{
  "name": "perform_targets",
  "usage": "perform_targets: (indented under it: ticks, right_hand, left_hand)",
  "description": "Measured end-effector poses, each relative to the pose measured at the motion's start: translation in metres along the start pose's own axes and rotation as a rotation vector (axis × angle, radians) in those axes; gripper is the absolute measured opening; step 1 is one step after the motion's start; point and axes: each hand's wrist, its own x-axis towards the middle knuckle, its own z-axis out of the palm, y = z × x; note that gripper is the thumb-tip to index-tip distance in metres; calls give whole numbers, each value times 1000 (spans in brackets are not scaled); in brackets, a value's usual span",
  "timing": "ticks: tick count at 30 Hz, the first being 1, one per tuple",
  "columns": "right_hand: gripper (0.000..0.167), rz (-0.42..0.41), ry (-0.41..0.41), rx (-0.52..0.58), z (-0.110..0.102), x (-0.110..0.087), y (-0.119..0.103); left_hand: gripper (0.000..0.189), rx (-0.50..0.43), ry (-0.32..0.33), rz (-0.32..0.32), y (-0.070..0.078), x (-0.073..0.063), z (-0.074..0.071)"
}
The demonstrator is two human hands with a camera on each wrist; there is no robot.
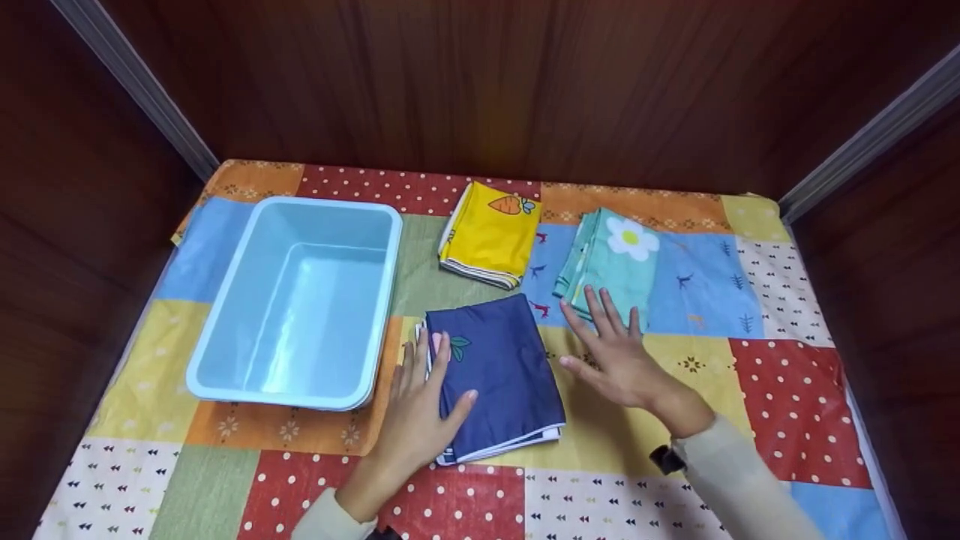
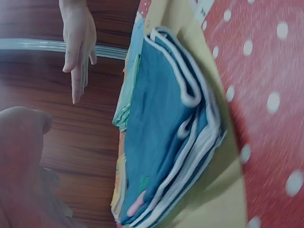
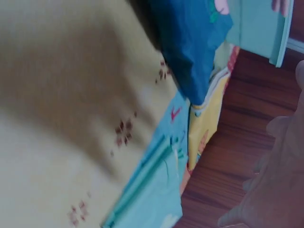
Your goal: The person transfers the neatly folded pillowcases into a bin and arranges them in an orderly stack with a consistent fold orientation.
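A folded navy blue cloth (image 1: 499, 375) with white edging lies flat at the middle front, a pink and green print near its upper left corner. Over its left edge is my left hand (image 1: 421, 416), fingers spread and fairly straight, gripping nothing. My right hand (image 1: 619, 364) hovers to the right of the navy cloth, fingers spread, its tips by the lower edge of a folded mint green cloth (image 1: 611, 262) with a white flower. Behind the navy cloth lies a folded yellow cloth (image 1: 491, 236) with a carrot print. The left wrist view shows the navy cloth's stacked layers (image 2: 190, 137) from the side.
A light blue plastic basin (image 1: 322, 315) stands at the left, with nothing inside it. Under everything spreads a patchwork-print tablecloth (image 1: 300, 491). Dark wooden panels (image 1: 480, 82) enclose the back and both sides.
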Motion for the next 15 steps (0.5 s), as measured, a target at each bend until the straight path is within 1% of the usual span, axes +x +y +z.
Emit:
perform_targets:
  ticks: [3,6,11,15]
  right_hand:
    - [76,-5,32,33,12,0,-4]
    - [75,-8,48,74,24,2,-8]
    - [73,7,42,144,41,5,-15]
    - [72,25,65,194,50,6,-18]
  left_hand:
    - [80,-42,-3,-17,-3,-4,9]
    - [81,-78,-11,-52,-5,-8,16]
    - [82,-174,-27,-139,-8,-9,23]
    - [84,-240,-45,-200,-11,-9,25]
